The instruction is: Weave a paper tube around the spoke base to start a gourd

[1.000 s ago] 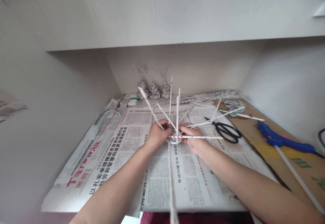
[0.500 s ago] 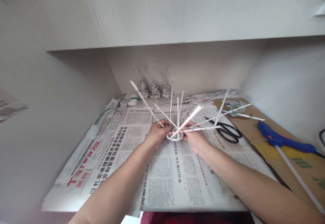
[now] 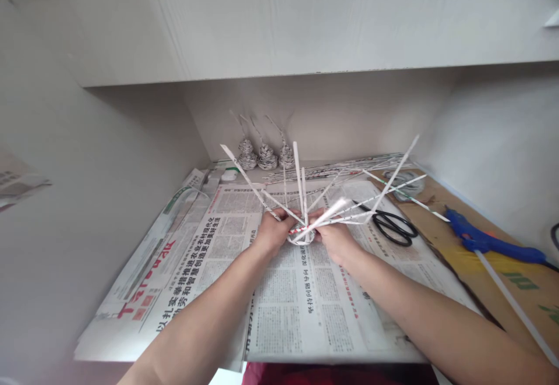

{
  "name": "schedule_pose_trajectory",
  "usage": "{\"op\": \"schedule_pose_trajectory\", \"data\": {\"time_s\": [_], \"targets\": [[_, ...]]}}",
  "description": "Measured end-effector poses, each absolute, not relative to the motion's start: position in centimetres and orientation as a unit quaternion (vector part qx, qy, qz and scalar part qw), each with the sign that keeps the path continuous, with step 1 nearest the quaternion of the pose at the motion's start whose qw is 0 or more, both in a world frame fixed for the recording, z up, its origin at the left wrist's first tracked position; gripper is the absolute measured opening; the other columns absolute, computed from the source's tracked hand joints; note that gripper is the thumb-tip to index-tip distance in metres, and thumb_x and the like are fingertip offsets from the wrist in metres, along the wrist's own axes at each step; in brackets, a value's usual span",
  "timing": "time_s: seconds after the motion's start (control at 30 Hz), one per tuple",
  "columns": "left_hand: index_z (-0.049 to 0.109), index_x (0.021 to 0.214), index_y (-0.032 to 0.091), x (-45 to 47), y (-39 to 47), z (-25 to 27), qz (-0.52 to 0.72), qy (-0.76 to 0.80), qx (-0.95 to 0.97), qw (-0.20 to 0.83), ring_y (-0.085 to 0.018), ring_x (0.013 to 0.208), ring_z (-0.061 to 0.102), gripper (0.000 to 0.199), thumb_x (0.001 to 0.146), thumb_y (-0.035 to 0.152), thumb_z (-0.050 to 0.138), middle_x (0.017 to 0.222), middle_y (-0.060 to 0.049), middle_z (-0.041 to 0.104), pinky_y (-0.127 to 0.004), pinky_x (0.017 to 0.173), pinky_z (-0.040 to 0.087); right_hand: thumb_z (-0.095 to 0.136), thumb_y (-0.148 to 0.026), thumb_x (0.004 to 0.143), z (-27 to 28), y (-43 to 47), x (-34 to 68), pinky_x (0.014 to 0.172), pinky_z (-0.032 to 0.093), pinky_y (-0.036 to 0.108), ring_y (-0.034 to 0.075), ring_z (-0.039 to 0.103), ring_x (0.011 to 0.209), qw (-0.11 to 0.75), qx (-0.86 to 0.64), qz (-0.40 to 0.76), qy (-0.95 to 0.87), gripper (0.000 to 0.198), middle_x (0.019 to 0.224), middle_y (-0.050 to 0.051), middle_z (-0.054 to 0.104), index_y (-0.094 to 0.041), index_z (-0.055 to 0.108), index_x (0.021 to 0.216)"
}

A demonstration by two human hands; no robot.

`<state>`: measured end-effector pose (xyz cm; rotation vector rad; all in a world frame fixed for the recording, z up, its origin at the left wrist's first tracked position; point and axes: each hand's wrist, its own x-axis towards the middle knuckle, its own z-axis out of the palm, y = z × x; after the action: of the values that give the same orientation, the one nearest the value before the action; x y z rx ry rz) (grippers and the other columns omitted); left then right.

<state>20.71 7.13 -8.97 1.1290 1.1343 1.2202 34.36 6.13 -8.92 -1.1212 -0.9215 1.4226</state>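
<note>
Between my hands, over the newspaper, is a small woven base of rolled newspaper (image 3: 302,237), with several long paper tubes (image 3: 299,169) fanning up and outward from it. My left hand (image 3: 275,230) is closed on its left side, thumb at the rim. My right hand (image 3: 334,236) grips the right side where the tubes cross; its fingertips are partly hidden behind the weave. A tube with red marks lies across the base's top. One thick white tube (image 3: 327,216) points up to the right, toward the camera.
Newspaper sheets (image 3: 209,292) cover the tabletop. Black-handled scissors (image 3: 393,228) lie right of my hands. A blue glue gun (image 3: 489,239) rests on cardboard (image 3: 519,303). At the back stand three woven gourd shapes (image 3: 267,156) beside a pile of paper tubes (image 3: 323,169). A cabinet (image 3: 305,24) overhangs the table.
The upright tubes have shifted and leaned differently, and a right-hand tube now reaches farther up and right. The red-marked tube lies at a changed angle. Both hands stay on the weave.
</note>
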Motion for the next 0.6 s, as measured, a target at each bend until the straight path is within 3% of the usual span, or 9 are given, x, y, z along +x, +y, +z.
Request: {"op": "schedule_pose_trajectory", "data": {"time_s": [0.23, 0.47, 0.6], "targets": [[0.069, 0.083, 0.013, 20.59, 7.18, -8.95, 0.519, 0.465, 0.506, 0.508, -0.017, 0.067, 0.062, 0.022, 0.065, 0.025, 0.065, 0.074, -0.005, 0.069, -0.027, 0.066, 0.048, 0.069, -0.028, 0.06, -8.73, 6.07, 34.39, 0.053, 0.05, 0.029, 0.016, 0.06, 0.057, 0.492, -0.433, 0.658, -0.372, 0.024, 0.062, -0.002, 0.064, -0.019, 0.059, 0.08], [0.068, 0.085, 0.014, 20.57, 7.07, -8.95, 0.526, 0.461, 0.513, 0.498, -0.017, 0.07, 0.062, 0.025, 0.066, 0.03, 0.065, 0.077, -0.005, 0.068, -0.026, 0.064, 0.047, 0.075, -0.027, 0.054, -9.04, 6.22, 34.33, 0.046, 0.047, 0.027, 0.014, 0.056, 0.047, 0.537, -0.45, 0.616, -0.36, 0.025, 0.053, -0.003, 0.061, -0.019, 0.054, 0.066], [0.066, 0.086, 0.014, 20.24, 7.27, -8.2, 0.533, 0.465, 0.48, 0.519, -0.016, 0.068, 0.06, 0.027, 0.066, 0.032, 0.065, 0.076, -0.005, 0.066, -0.025, 0.059, 0.046, 0.073, -0.028, 0.057, -9.15, 6.56, 34.53, 0.043, 0.045, 0.027, 0.016, 0.057, 0.048, 0.522, -0.488, 0.59, -0.376, 0.02, 0.056, 0.0, 0.064, -0.019, 0.06, 0.069]]}}
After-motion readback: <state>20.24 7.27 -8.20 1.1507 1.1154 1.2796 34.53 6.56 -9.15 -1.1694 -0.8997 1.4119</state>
